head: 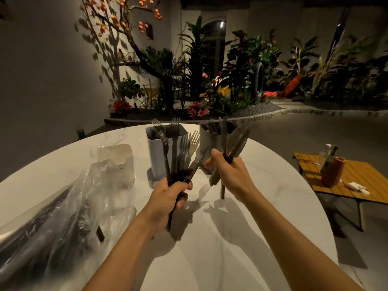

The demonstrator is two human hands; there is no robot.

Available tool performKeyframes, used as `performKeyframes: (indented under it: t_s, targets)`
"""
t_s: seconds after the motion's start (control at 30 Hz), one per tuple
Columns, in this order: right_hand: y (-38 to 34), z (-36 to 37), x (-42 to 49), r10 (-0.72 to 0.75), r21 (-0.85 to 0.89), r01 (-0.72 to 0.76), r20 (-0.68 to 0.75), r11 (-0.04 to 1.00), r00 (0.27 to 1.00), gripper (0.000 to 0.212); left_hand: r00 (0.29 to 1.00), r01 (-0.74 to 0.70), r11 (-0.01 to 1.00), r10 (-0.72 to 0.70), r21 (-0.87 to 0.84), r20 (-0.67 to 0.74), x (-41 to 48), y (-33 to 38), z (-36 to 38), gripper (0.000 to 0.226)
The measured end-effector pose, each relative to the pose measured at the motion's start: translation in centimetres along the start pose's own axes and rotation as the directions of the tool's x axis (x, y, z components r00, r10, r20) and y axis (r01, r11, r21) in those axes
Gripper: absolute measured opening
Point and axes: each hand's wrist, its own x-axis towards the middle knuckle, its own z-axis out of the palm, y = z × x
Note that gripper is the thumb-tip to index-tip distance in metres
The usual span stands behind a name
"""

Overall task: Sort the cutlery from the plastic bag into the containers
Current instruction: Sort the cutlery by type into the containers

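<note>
Over white marble worktop (pixel 283 185) with three white containers (pixel 155 156): gripping six-odd dark plastic forks (pixel 194 141) in left hand (pixel 168 198), two dark knives (pixel 237 141) in right hand (pixel 233 173).

Left hand (pixel 170 196), right hand (pixel 230 171): clenched fists.

Bag (pixel 63 202) left of containers (pixel 161 150) on table (pixel 241 238)

Pretty dim night shot, warm light. Tabletop (pixel 210 259) is the bright bit, with hard overlapping shadows falling toward the camera. Bag (pixel 69 206) on its left glares and smears. Fisheye bends the edges; background's mostly murky.
</note>
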Motion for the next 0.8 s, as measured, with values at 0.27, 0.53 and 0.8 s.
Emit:
performKeyframes:
  t_s: [0.27,0.53,0.8]
  targets:
    - [-4.0,-5.2,9.1,-0.136,-0.016,0.137,-0.312,0.990,0.940,0.048,0.994,-0.102,0.994,0.103,-0.028,0.031,5.5,3.8,1.9,0.011]
    - [-5.1,-4.7,15.9,-0.224,-0.225,0.133,-0.448,0.965,0.866,0.056,0.985,-0.168,0.983,0.170,-0.072,0.024,8.7,5.8,2.4,0.016]
    - [-2.2,-2.1,17.3,-0.227,-0.374,0.097,-0.321,0.922,0.920,0.051,0.988,-0.153,0.986,0.153,-0.068,0.002,9.9,5.2,2.6,0.017]
